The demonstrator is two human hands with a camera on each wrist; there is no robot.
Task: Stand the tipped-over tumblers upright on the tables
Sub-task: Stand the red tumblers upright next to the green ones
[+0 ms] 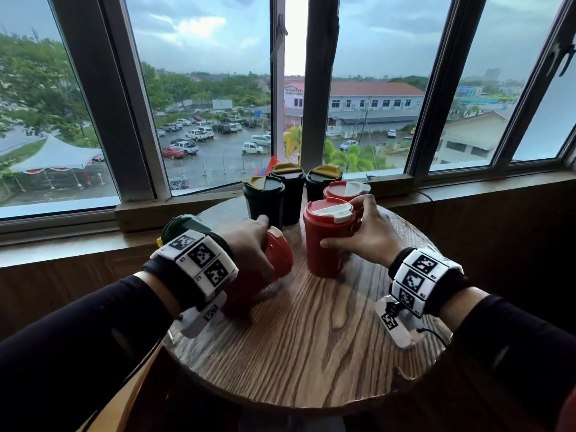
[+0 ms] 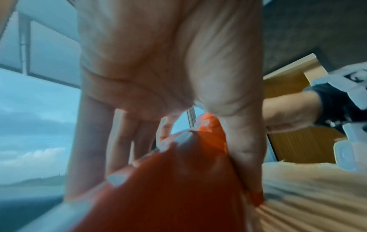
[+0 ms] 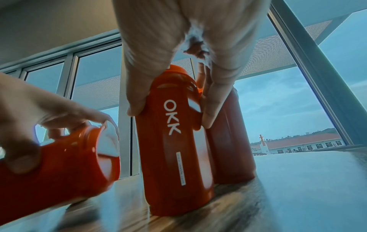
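Red tumbler [image 1: 274, 260], white-lidded, tilted: left hand [image 1: 249, 241] grips it. Upright red tumbler [image 1: 327, 241]: right hand [image 1: 371, 235] grips it.

Both arms are in long black sleeves [image 1: 78, 332] right down to the wrists. Each wrist has a chunky white band of blocks [image 1: 199, 260] printed with black square tag patterns, on a black strap. A white camera housing [image 1: 394, 322] with another little tag hangs under each band, and a thin black cable [image 1: 434, 333] loops off the right one.
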